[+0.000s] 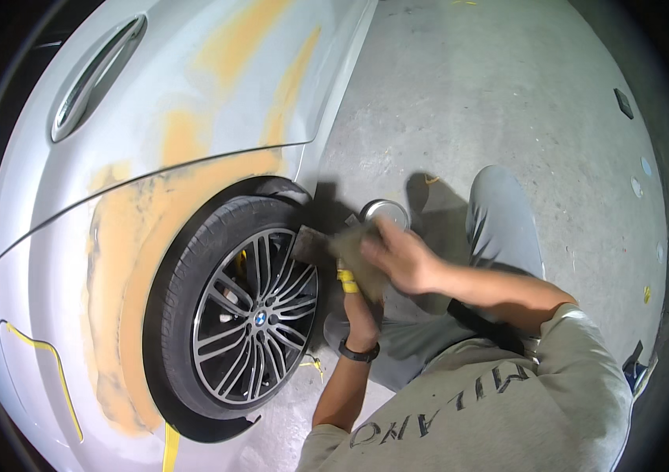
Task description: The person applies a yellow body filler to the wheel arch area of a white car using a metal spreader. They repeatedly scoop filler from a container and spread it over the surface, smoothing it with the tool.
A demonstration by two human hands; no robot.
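My hands meet in front of my body, just right of the car wheel. My left hand, with a dark band on its wrist, is closed on a flat grey-brown piece with a yellow band, which juts toward the tyre. Above it, my right hand is blurred by motion; its fingers are closed on a blurred grey-brown sheet. That sheet overlaps my left hand and hides its fingers. Right behind my hands a round tin stands on the floor.
The silver car panel carries sanded orange-tan filler around the wheel arch and on the door. Yellow tape hangs below the arch. My knees are bent close by. A small dark object lies on the concrete floor.
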